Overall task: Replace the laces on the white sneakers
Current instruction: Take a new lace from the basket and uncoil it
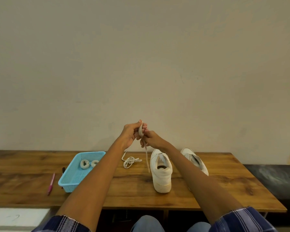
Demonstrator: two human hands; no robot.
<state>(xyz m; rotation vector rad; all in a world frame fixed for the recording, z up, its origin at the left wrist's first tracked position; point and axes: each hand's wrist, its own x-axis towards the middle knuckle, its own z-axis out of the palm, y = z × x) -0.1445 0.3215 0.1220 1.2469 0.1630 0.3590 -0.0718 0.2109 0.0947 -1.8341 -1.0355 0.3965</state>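
**Above the bench's middle: one lace being coiled, two sneakers stripped**

Above the middle of the bench, both hands are raised with one lace (141,131) between them. The left hand (130,135) has its fingers curled round a small coil of it; the right hand (152,139) pinches the strand just below. The free tail hangs down to the bench top beside the near sneaker. Judged purpose: winding a removed lace into a bundle for storage.

- Near sneaker (161,171): white, heel toward the person, right of centre, no lace visible, tongue loose.
- Far sneaker (195,160): white, toward the right back corner, partly behind the right forearm; lacing cannot be told.
- Loose lace (130,161): untidy heap near the back edge, between basket and near sneaker.
- Basket (70,180): pale blue, left of centre, holding two coiled laces (89,163), probably the replacements kept together within reach.
- Pink pen (51,183): left of the basket, near the left end. A dark marker (63,169) lies just beside the basket's left wall.

Surface and room: bench (208,195) of wood-grain board, set against a plain beige wall (141,56). A dark slab (274,178) adjoins its right end. Checked sleeves and knees show at the front edge.
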